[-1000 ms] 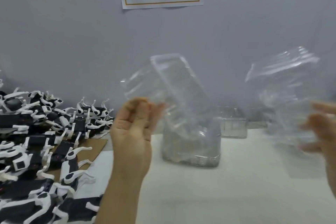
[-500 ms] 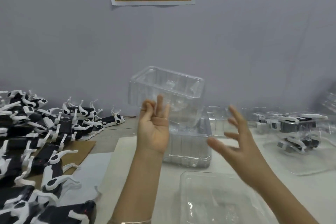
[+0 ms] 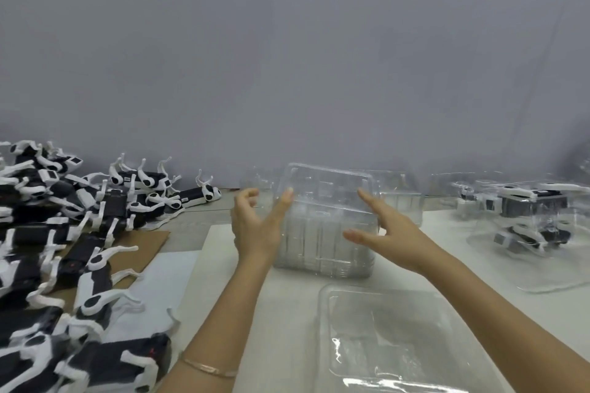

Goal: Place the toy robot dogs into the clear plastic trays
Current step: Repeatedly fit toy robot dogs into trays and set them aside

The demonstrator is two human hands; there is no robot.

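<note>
We've packed few: filled trays [image 3: 549, 281] right, dog pile [image 3: 64, 233] waiting. Our left hand [image 3: 255, 226] and right hand [image 3: 389, 233] open beside tray stack [image 3: 325, 233], holding nothing.

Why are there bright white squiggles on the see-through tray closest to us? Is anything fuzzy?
Head view: the squiggles are glare, light bouncing off the near tray and its shiny plastic. Head view, lower left: the closest dogs look smeared and soft. Head view, middle: the tray stack looks hazy, its edges hard to trace.
</note>
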